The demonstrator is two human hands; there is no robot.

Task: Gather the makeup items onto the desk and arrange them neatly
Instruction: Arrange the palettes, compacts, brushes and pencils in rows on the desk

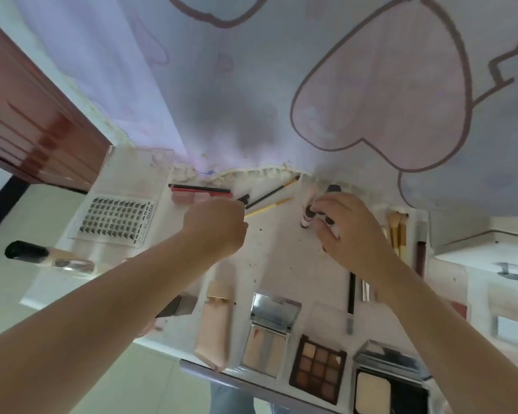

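Two grips — left hand (214, 225) clenching thin brushes (269, 198), right hand (346, 231) grasping cylindrical tubes (308, 215).

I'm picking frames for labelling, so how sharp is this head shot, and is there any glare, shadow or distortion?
Head view: wide-angle bending curves the desk edge and stretches both forearms; motion blur softens the left hand, right hand and the small tubes the right hand holds; the eyeshadow palette and lash tray read clearly; glare on the open compact's mirror; a soft grey shadow on the heart-print curtain.
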